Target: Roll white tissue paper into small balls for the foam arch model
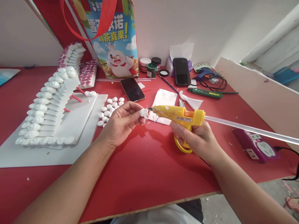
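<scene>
Between the thumb and fingers of my left hand (pixel 122 121) is a small white rosette (pixel 144 113). My right hand (pixel 195 137) grips a yellow hot glue gun (pixel 179 115), whose metal tip points left and meets or nearly meets the rosette. A long clear glue stick (pixel 247 129) runs out of the gun's back. Several loose white rosettes (pixel 109 107) lie on the red table just beyond my left hand. Farther left, a white stepped fan-shaped structure (pixel 52 105) edged with rosettes stands on white boards (pixel 81 124).
A colourful bag (pixel 114 40) stands at the back, beside paint jars (pixel 151 69). Two phones (pixel 132 89), white tissue (pixel 164 99), a green utility knife (pixel 205 92) and a blue glue gun (pixel 205 74) with its cable lie beyond my hands. A purple power strip (pixel 254 146) sits at right.
</scene>
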`<state>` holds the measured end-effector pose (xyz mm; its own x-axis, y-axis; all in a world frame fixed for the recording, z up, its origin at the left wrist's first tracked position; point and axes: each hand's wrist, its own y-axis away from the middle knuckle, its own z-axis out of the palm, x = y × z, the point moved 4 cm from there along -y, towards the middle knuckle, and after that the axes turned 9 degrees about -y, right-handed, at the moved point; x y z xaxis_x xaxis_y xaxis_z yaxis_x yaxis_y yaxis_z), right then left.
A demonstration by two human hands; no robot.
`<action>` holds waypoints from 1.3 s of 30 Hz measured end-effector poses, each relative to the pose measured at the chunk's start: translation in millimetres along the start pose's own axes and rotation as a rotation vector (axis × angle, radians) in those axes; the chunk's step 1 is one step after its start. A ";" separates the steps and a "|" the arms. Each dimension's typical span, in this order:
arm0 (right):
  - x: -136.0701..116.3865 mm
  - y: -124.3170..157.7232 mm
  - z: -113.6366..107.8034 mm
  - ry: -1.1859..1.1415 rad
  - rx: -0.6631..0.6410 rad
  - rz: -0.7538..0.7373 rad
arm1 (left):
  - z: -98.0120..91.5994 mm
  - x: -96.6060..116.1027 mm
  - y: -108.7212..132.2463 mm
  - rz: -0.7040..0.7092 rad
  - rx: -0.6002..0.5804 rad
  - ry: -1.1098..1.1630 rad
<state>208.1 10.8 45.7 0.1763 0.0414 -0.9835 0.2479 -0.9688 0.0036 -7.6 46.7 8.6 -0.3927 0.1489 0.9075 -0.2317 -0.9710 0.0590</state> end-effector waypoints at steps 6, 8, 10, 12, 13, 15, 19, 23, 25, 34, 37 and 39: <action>-1.5 0.6 1.1 0.001 -0.002 0.007 | -1.2 0.0 -0.5 0.001 0.007 0.009; -2.2 0.7 1.5 0.002 -0.010 0.003 | -0.9 0.7 -0.4 0.002 0.014 0.018; -2.5 0.6 1.6 0.000 -0.014 -0.006 | -0.4 1.4 -0.4 0.004 0.018 0.026; -2.0 0.6 1.3 -0.006 -0.006 -0.005 | 0.0 1.8 -0.4 0.003 0.018 0.030; -1.6 0.7 1.1 -0.011 0.001 -0.001 | 0.0 2.0 -0.5 0.003 0.019 0.031; -2.0 1.3 -0.4 -0.022 0.031 -0.004 | -0.2 2.1 -0.5 0.004 0.024 0.035; -7.2 3.4 -14.4 -0.018 0.172 0.004 | -0.8 1.9 -0.8 0.001 0.026 0.043; -8.7 3.7 -52.4 -0.014 0.452 0.081 | -1.4 1.6 -1.2 -0.005 0.018 0.059; -5.1 2.5 -75.2 -0.020 0.573 0.074 | -2.0 1.4 -1.3 -0.009 0.022 0.067; 35.3 3.4 -122.3 0.223 0.758 0.177 | -0.7 1.5 -0.6 -0.013 0.015 0.080; 44.1 -2.0 -124.8 0.336 0.757 0.195 | -0.1 1.6 -0.5 -0.015 0.005 0.078; 47.1 -7.1 -127.6 0.421 0.760 0.208 | -0.1 1.8 -0.7 -0.013 0.003 0.082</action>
<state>336.2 50.8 22.5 0.5193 -0.2121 -0.8278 -0.5003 -0.8608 -0.0933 -8.2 47.7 10.2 -0.4613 0.1761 0.8696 -0.2347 -0.9694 0.0718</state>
